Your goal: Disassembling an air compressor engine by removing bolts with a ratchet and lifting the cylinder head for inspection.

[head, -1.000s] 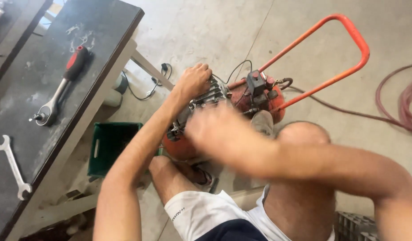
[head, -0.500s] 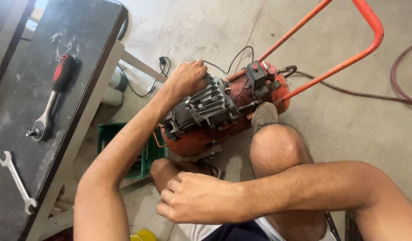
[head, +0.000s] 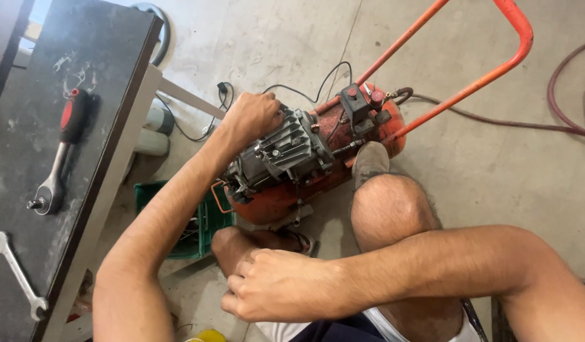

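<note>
Concrete floor is carrying the orange compressor; left hand is still gripping its motor, while right hand, now pulled back near the knee, is curling closed, contents hidden.

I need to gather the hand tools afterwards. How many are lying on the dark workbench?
2: a ratchet wrench with a red-and-black handle lies mid-bench, and a combination spanner lies nearer the bench's bottom-left end. Others may lie outside the frame.

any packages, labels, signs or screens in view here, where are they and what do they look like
No sign, screen or readable label shows.
Pale containers: two rounded, whitish-green ones under the workbench edge, left of the left hand; too small to tell if labelled.
Green crate: open plastic box on the floor beside the orange compressor.
Yellow object: rounded, at the bottom edge, near the right hand; mostly cut off.
</note>
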